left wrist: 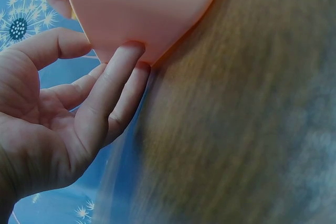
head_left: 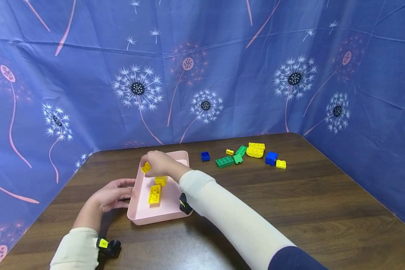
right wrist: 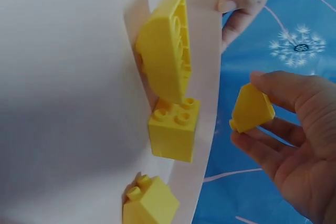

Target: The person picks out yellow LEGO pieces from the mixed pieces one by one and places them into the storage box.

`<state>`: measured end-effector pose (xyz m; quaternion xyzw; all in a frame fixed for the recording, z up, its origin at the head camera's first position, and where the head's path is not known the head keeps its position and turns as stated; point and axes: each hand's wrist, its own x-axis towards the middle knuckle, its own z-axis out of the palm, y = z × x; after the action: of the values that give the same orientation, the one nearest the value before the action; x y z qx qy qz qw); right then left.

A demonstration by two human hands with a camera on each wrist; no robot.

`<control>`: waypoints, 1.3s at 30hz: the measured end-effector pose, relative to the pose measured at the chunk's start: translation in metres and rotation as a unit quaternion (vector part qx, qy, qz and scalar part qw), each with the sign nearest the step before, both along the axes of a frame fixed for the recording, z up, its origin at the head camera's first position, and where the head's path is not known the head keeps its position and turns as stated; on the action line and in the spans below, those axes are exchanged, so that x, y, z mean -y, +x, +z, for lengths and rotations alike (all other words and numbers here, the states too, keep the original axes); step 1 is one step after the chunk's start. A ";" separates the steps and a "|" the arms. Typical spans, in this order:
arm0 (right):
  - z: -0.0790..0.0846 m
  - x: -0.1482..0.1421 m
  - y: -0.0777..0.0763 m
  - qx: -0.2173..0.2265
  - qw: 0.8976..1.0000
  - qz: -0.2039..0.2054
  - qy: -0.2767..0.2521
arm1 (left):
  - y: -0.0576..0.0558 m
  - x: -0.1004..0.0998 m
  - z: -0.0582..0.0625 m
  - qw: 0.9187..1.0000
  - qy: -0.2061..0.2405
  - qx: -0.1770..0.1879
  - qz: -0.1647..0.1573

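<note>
My right hand [head_left: 158,164] pinches a yellow sloped toy building block [right wrist: 253,108] between thumb and fingers, over the far left part of a pink tray [head_left: 162,217]. Inside the tray lie a yellow curved block [right wrist: 165,51], a yellow square block [right wrist: 174,132] with studs up, and another yellow sloped block [right wrist: 152,203]. In the head view my right hand hides part of the tray's far end. My left hand [left wrist: 68,108] has its fingers extended against the tray's left outer wall.
Right of the tray, on the brown wooden table [head_left: 290,202], lie a dark blue block [head_left: 205,156], several green blocks [head_left: 224,162], yellow blocks [head_left: 255,152] and a blue block [head_left: 271,158]. A blue dandelion-patterned cloth [head_left: 236,82] hangs behind and at both sides.
</note>
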<state>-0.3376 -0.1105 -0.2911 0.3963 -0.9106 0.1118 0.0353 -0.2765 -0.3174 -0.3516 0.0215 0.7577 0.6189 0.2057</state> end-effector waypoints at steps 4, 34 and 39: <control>-0.005 0.002 -0.003 0.037 0.999 0.018 0.006 | 0.000 -0.001 0.001 1.000 0.002 0.000 -0.001; 0.002 -0.011 -0.003 0.029 0.999 0.027 0.017 | 0.001 -0.001 0.003 1.000 -0.005 0.012 0.004; 0.010 -0.022 0.002 0.022 0.999 0.023 -0.008 | 0.001 0.000 0.002 1.000 -0.003 0.013 0.002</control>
<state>-0.3361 -0.0881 -0.2806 0.4141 -0.9010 0.1284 0.0160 -0.2754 -0.3176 -0.3498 0.0112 0.7569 0.6171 0.2147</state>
